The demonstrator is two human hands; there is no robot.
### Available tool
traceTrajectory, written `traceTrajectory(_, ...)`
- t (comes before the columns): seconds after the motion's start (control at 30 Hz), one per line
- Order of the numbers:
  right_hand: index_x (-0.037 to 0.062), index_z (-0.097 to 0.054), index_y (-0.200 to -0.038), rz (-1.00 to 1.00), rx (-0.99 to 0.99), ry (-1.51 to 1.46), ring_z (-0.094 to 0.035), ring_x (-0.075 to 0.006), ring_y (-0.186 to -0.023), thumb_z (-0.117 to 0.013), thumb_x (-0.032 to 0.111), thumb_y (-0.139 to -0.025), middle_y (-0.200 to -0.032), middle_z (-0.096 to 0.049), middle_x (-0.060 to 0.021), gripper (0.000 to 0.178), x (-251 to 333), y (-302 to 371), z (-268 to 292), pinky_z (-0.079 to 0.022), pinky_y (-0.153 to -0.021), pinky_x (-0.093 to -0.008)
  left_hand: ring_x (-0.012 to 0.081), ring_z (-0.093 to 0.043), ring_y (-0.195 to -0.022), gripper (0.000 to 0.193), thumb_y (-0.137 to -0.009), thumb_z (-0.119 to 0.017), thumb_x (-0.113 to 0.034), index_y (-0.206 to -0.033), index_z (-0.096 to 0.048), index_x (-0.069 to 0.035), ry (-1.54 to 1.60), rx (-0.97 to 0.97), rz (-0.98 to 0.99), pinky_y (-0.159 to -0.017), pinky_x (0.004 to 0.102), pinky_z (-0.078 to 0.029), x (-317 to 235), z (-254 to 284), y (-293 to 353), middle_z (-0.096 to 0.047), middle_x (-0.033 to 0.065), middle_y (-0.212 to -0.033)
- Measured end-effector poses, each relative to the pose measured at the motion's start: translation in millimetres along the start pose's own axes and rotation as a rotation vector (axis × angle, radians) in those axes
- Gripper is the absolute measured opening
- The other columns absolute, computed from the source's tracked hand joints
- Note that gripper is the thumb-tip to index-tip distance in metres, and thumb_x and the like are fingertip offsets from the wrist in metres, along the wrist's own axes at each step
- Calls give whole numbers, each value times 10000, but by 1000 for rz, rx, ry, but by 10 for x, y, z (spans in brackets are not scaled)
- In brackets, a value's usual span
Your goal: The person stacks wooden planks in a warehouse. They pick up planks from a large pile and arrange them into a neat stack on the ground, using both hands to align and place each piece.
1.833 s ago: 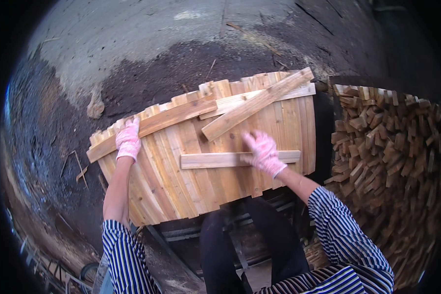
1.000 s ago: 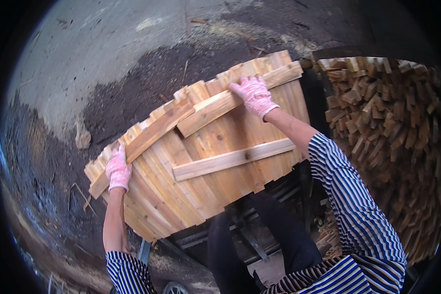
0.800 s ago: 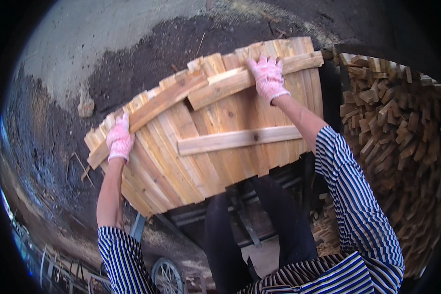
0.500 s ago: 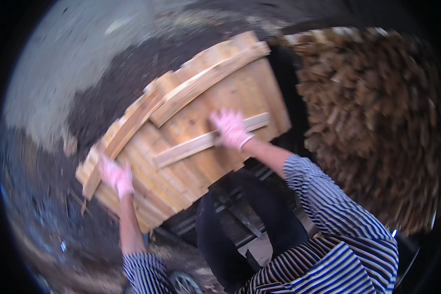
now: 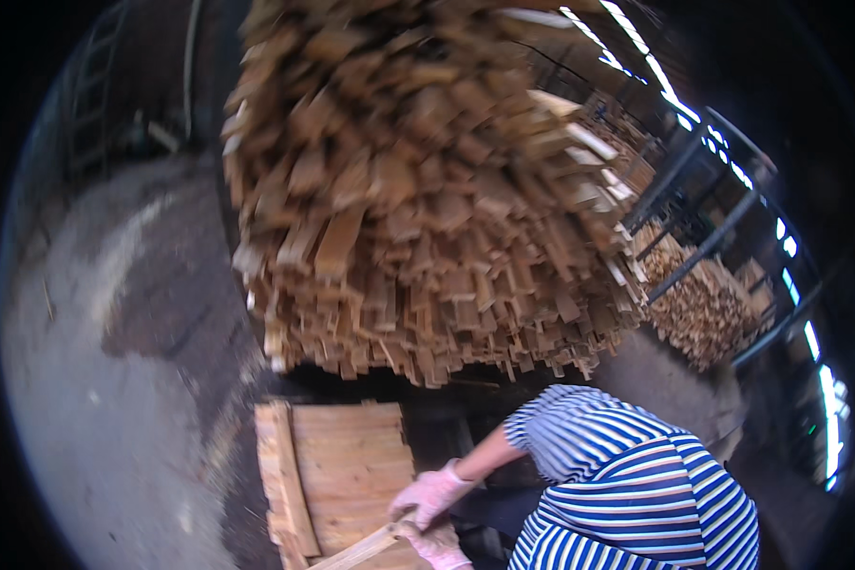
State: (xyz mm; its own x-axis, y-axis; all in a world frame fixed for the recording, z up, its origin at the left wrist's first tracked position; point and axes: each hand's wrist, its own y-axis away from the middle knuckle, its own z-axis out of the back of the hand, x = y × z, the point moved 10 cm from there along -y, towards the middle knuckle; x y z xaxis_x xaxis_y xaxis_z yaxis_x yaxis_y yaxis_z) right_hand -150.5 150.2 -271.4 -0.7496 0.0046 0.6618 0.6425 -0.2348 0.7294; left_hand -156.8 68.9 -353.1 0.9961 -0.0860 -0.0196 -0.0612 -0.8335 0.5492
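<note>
The 2 hands are working at the lower edge of the view, both wearing pink-and-white gloves and meeting close together at 1 end of a loose wooden strip [image 5: 356,551]. The left hand [image 5: 435,545] is lying below the right and is clamping the near end of the strip. The right hand [image 5: 429,494] is sitting just above that end with its fingers curling downward; whether it is gripping the strip cannot be told. The strip is slanting down and left from the hands, crossing in front of the wooden panel [image 5: 356,465] and running out of the lower edge. The panel is lying to the left of the hands, its boards sitting side by side. A batten [image 5: 294,480] is running lengthwise along the left part of the panel. Beyond the panel, a large stack of wood pieces [image 5: 408,228] is standing with its many ends facing the person. A smaller wood pile [image 5: 708,309] is standing farther right, near dark slanting bars [image 5: 703,252]. Grey floor [image 5: 85,427] is extending along the left side.
</note>
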Motion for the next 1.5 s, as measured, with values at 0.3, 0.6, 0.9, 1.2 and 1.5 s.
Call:
traceTrajectory(0.3,159,-412,-1523,345,-1227,322,-382,-341,-1450,-663,500,-925,-1555,-407,-163,733,756,3231,1388,-347,-1189,-445,262,-645,-1134,743,-790,-795,-206,-1432,-450,-62,-501,291,-220,-893,386,-574,-257,-2538,639,-618,130,-1266)
traceTrajectory(0.6,82,-470,-1449,-589,-1919,320,-435,-401,-1354,-660,467,-906,-1509,-398,-229,693,-166,7126,4622,-460,-1037,-547,233,-493,-1343,535,-938,-651,-171,-1433,-476,-73,-1321,230,-450,-1108,391,-430,-599,-3419,649,-559,151,-1372)
traceTrajectory(0.9,52,-626,-1178,-702,-1416,19,-689,-250,-715,-666,414,-849,-899,-710,-161,490,-1202,6952,5574,-549,-562,-449,159,-624,-760,753,-611,-717,-45,-1327,-488,-2,-1655,624,-230,-733,343,-566,1270,-5301,693,-655,78,-967)
traceTrajectory(1.2,0,-382,-1345,1077,-1071,-1408,-633,-118,-603,-548,494,-1006,-896,-646,-103,622,-607,6789,3046,-575,-488,-239,220,-736,-851,747,-934,-727,-343,-1519,-361,-55,-1318,960,137,-707,332,-615,2694,-6211,806,-692,165,-1181)
traceTrajectory(1.5,61,-93,-1617,322,-1411,-532,-683,-241,-944,-679,536,-920,-1287,-611,-212,1027,-234,6068,1771,-591,-705,-328,221,-712,-831,394,-944,-711,-302,-1233,-631,-47,-1350,652,378,-706,370,-626,3569,-6100,445,-719,105,-996)
